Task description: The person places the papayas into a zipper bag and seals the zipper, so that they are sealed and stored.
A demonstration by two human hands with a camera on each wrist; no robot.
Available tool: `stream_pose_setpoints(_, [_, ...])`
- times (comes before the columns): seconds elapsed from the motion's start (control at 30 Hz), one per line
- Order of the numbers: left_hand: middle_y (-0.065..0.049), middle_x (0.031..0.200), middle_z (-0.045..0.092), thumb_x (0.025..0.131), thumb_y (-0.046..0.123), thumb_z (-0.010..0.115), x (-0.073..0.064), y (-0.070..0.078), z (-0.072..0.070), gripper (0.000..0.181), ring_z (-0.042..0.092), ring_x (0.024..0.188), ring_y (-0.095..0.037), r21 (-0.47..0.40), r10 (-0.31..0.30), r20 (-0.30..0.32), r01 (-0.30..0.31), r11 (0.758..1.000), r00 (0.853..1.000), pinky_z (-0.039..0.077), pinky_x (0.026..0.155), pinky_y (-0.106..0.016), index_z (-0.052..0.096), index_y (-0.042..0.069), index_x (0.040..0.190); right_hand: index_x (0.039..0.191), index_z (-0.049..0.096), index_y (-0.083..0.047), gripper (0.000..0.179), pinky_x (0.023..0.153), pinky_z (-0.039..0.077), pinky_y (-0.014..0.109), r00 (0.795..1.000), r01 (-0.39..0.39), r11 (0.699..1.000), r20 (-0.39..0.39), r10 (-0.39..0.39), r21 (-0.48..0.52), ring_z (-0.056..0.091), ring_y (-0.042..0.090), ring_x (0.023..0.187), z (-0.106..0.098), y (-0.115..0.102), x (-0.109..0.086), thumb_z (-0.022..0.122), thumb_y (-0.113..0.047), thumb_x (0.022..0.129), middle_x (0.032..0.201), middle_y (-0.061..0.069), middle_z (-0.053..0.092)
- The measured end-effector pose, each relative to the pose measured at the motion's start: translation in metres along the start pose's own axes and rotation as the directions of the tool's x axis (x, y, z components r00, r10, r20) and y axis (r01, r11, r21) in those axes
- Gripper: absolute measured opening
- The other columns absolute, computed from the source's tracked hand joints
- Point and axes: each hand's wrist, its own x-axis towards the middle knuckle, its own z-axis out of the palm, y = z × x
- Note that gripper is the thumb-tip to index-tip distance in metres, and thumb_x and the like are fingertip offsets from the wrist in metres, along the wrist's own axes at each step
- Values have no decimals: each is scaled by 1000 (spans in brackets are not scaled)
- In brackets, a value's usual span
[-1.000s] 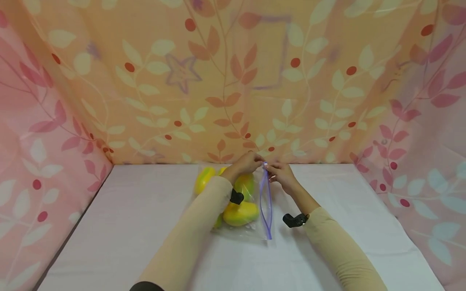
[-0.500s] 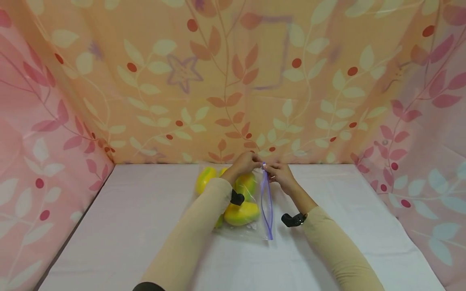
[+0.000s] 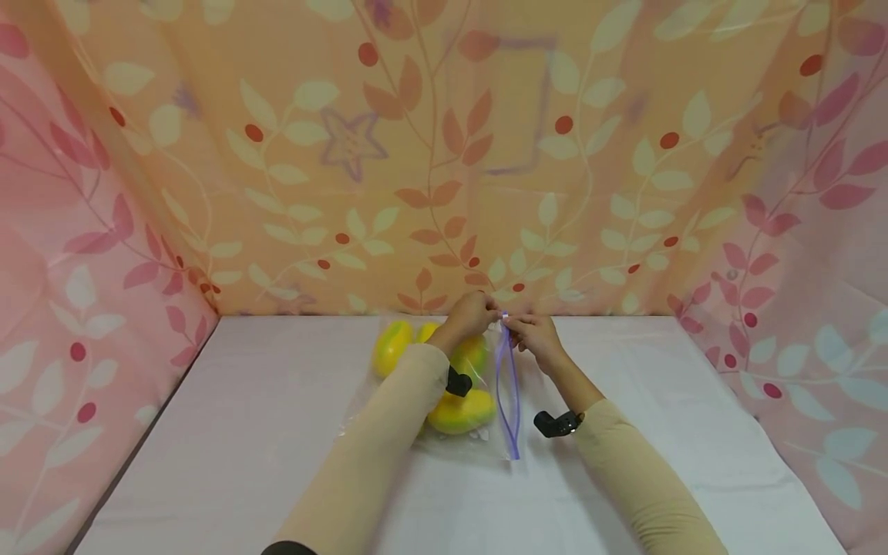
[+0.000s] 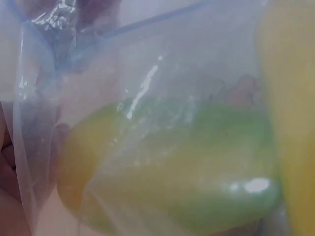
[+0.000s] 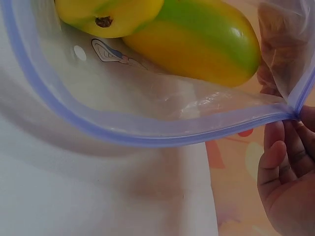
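A clear zip bag (image 3: 451,449) lies on the table with several yellow-green mangoes (image 3: 461,412) inside. Its purple zip strip (image 3: 515,432) runs along the right side, and the mouth gapes in the right wrist view. My right hand (image 3: 537,337) pinches the far end of that strip, where both edges meet (image 5: 294,116). Just left of it, my left hand (image 3: 468,316) pinches the bag's far corner, the forearm reaching across the bag. Through the plastic, the left wrist view shows one mango (image 4: 172,167) close up. The left fingertips are partly hidden.
A white cloth covers the table (image 3: 277,416). Behind its far edge hangs an orange leaf-patterned curtain (image 3: 430,169), close to both hands. Pink patterned curtains stand at the left (image 3: 90,270) and right (image 3: 798,270).
Both hands keep their hold at the far end of the zip strip, with only slight finger shifts. The left forearm has moved slightly right; the bag stays nearly in place.
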Motion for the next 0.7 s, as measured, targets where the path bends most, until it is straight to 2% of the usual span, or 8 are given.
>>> stream_pose_setpoints(0.1, [-2, 88, 65, 97, 24, 60, 1, -1, 2, 18, 56, 74, -13, -6, -16, -3, 16, 1000, 1000, 45, 62, -20, 72, 10, 98, 107, 65, 16, 33, 48, 41, 18, 1000, 4, 1000, -4, -4, 4, 54, 8, 52, 1, 0, -1, 64, -15, 94, 61, -5, 57])
stream_pose_setpoints(0.33, [-3, 92, 66, 97, 24, 60, 1, 1, 2, 19, 56, 74, -14, 35, -11, -36, 13, 999, 999, 45, 62, -20, 73, 10, 98, 108, 64, 17, 33, 48, 42, 19, 1000, -8, 1000, -9, 8, 5, 54, 9, 53, 2, -6, -1, 62, -12, 94, 63, -3, 57])
stream_pose_setpoints(0.7, [-2, 92, 64, 97, 25, 60, 0, -1, 0, 19, 53, 75, -15, 81, -29, -69, 34, 996, 997, 42, 62, -20, 73, 11, 96, 104, 68, 13, 30, 47, 41, 17, 999, -6, 1000, -40, 5, -20, 53, 7, 52, 8, -4, 6, 63, -15, 93, 63, -5, 57])
